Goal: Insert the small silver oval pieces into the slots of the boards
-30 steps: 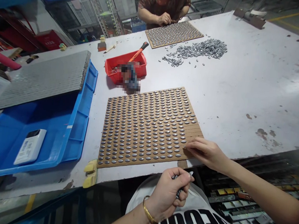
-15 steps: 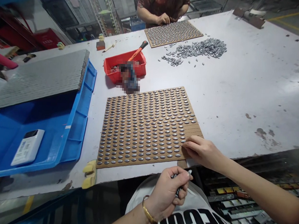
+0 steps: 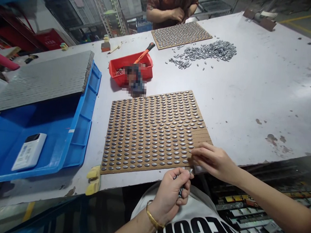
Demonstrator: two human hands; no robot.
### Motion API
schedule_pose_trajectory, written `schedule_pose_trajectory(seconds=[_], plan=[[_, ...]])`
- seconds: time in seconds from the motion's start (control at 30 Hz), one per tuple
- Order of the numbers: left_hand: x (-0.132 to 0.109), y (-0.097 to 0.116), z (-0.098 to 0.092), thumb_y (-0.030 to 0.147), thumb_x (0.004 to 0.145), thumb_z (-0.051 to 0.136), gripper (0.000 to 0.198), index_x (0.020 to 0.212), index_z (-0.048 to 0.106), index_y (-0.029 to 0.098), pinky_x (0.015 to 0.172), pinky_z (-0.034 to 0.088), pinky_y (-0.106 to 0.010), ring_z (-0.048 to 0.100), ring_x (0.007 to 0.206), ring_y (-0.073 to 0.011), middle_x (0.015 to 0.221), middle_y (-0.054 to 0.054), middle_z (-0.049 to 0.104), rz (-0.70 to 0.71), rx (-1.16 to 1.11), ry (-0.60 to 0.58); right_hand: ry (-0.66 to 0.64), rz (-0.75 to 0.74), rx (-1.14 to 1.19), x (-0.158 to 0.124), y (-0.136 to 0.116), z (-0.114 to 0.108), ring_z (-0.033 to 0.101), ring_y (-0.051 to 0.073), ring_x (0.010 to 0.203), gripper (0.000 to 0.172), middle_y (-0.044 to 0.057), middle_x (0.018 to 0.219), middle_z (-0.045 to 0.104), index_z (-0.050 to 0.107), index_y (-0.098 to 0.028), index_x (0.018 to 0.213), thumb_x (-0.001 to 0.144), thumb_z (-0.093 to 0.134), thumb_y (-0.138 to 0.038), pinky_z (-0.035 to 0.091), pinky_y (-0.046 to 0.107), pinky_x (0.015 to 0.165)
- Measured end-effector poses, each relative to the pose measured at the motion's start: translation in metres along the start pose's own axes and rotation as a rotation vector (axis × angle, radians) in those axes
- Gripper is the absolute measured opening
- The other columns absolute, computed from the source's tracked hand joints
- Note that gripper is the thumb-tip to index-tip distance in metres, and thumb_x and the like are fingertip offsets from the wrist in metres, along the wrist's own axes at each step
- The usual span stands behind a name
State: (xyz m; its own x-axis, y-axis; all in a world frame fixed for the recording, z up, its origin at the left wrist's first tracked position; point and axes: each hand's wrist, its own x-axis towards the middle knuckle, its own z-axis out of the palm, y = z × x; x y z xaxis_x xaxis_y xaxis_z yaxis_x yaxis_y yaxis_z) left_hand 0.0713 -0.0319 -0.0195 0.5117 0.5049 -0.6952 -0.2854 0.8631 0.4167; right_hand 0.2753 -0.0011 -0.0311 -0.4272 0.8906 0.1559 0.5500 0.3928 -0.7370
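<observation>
My left hand (image 3: 171, 187) is closed around several small silver oval metal pieces, one poking out by the thumb tip. It is just off the front edge of a brown grooved board (image 3: 203, 137), which carries rows of the same spindle-shaped pieces (image 3: 154, 144). My right hand (image 3: 215, 162) hovers at the board's lower right corner, palm down, close to the left fingertips. Its fingers are bent and a little apart, and I see nothing between them; its thumb is partly hidden. Bare grooves show at the board's right side, above the right hand.
A red bin (image 3: 144, 73) with an orange-handled tool stands behind the board. At left is a blue crate (image 3: 79, 127) with stacked grey sheets (image 3: 49, 77) and a white device (image 3: 29, 152). Across the table, a person works at another board (image 3: 158, 46) beside a metal-piece pile (image 3: 215, 50).
My right hand has drawn slightly back from the board's row and its fingers have loosened. My left hand has moved up and left, closer to the board. The person opposite has brought their hands together.
</observation>
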Motion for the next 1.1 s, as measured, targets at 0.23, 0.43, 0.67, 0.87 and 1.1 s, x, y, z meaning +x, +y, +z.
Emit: schedule_pose_trajectory(seconds=[0.23,0.43,0.67,0.87,1.1], plan=[[0.003,-0.003,0.001,0.039,0.079,0.068,0.027,0.079,0.053,0.016,0.037,0.008,-0.018,0.033,0.042,-0.0020,0.061,0.004,0.046,-0.024,0.097,-0.013,-0.229,0.034,0.371,-0.009,-0.025,-0.010,0.060,0.012,0.076,0.014,0.002,0.081,0.064,0.063,-0.019,0.089,0.093,0.050,-0.017,0.047,0.023,0.069],[0.004,-0.006,0.001,0.035,0.085,0.051,0.022,0.093,0.058,0.015,0.036,0.010,-0.018,0.036,0.042,-0.0034,0.066,0.001,0.052,-0.021,0.003,0.051,0.024,-0.034,0.059,-0.016,0.002,0.002,0.060,0.014,0.077,0.016,0.005,0.085,0.064,0.062,-0.019,0.097,0.093,0.047,-0.015,0.049,0.025,0.067],[0.003,-0.010,0.003,0.022,0.079,0.049,0.017,0.096,0.049,0.019,0.034,0.011,-0.017,0.038,0.042,-0.0063,0.064,0.001,0.056,-0.061,0.000,-0.015,0.029,-0.218,-0.345,-0.011,0.020,0.012,0.057,0.018,0.081,0.023,0.009,0.092,0.064,0.061,-0.018,0.104,0.093,0.042,-0.012,0.050,0.029,0.067],[0.004,-0.011,0.004,0.029,0.084,0.056,0.018,0.096,0.045,0.022,0.034,0.012,-0.016,0.040,0.043,-0.0058,0.066,0.001,0.057,-0.047,0.025,-0.036,-0.036,-0.208,-0.386,-0.009,0.019,0.007,0.055,0.018,0.081,0.023,0.010,0.090,0.061,0.062,-0.017,0.101,0.094,0.041,-0.012,0.049,0.029,0.067],[0.002,-0.013,0.001,0.039,0.081,0.066,0.027,0.088,0.049,0.019,0.036,0.011,-0.017,0.037,0.044,-0.0039,0.063,0.003,0.053,0.002,0.045,-0.046,-0.072,-0.206,-0.386,-0.007,0.017,0.008,0.054,0.018,0.081,0.027,0.009,0.090,0.060,0.062,-0.017,0.107,0.092,0.040,-0.010,0.049,0.029,0.067]])
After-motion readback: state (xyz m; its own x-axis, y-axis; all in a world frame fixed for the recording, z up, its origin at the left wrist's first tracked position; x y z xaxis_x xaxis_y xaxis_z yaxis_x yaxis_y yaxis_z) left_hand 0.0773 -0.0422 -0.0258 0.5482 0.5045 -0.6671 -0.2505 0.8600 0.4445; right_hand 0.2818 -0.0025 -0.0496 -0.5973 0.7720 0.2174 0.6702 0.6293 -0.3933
